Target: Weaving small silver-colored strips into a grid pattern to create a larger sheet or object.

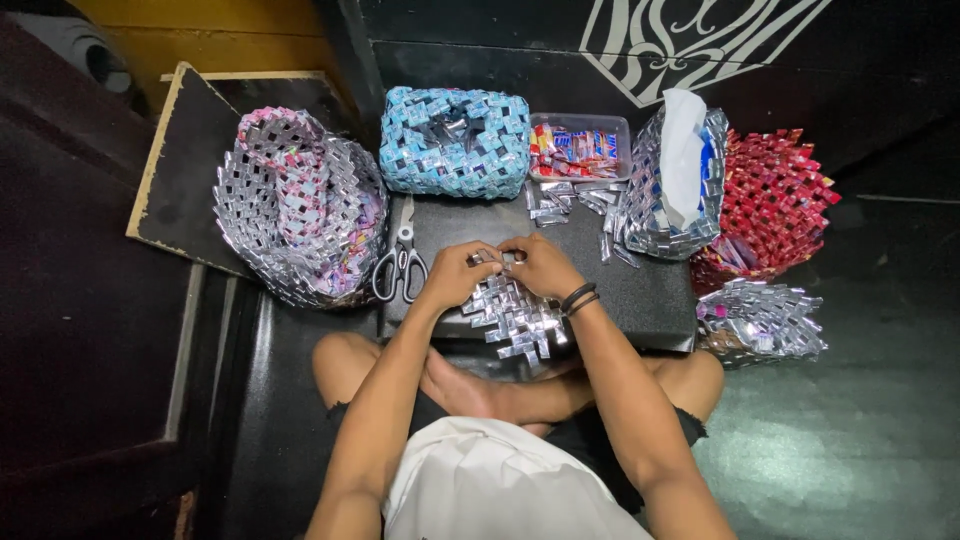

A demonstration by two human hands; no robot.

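Observation:
A partly woven silver foil panel [515, 318] lies on the dark low table [640, 295] in front of me. My left hand [455, 272] and my right hand [543, 265] both pinch its top edge, fingertips close together around a small folded foil strip. A dark band circles my right wrist. Black-handled scissors [402, 262] lie just left of my left hand. Loose folded silver strips [565, 198] are scattered on the table beyond my hands.
A silver woven basket [300, 215] stands at the left and a blue woven box [455, 142] at the back. A clear tub of red wrappers [580, 150], a silver pouch holding white paper [672, 190], a red woven piece [775, 200] and another silver piece [765, 320] sit at the right.

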